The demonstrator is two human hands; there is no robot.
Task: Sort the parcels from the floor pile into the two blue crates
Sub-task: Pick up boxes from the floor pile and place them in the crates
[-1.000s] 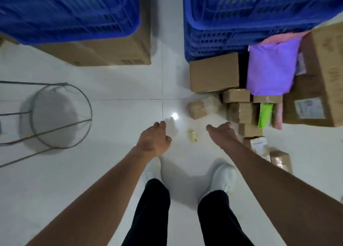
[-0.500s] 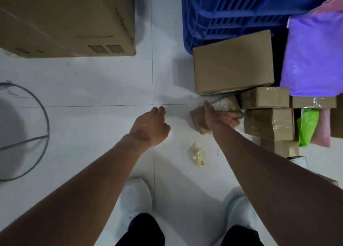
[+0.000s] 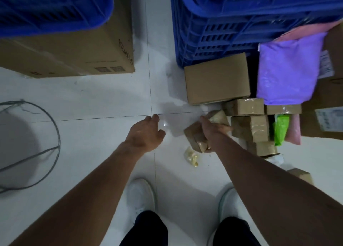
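My right hand (image 3: 211, 129) grips a small taped brown parcel (image 3: 195, 137) at the left edge of the floor pile, tilting it off the tiles. My left hand (image 3: 145, 133) hovers over the bare floor to its left, fingers loosely curled and holding nothing. Behind the parcel lie a larger plain carton (image 3: 217, 78), several small taped boxes (image 3: 249, 128), a purple mailer bag (image 3: 285, 73), a green pouch (image 3: 281, 129) and a pink bag (image 3: 293, 130). One blue crate (image 3: 232, 23) stands at the top right, the other blue crate (image 3: 52, 6) at the top left.
The left crate sits on a big cardboard box (image 3: 74, 54). A wire stand (image 3: 33, 143) is on the floor at the left. A crumpled yellowish scrap (image 3: 191, 155) lies beside my right shoe (image 3: 229, 203). A large brown carton with labels (image 3: 328, 104) fills the right edge.
My right hand reached forward to the pile and closed round the small taped parcel, which is now tipped up. My head dipped lower and lifted again. The left hand stayed in place.
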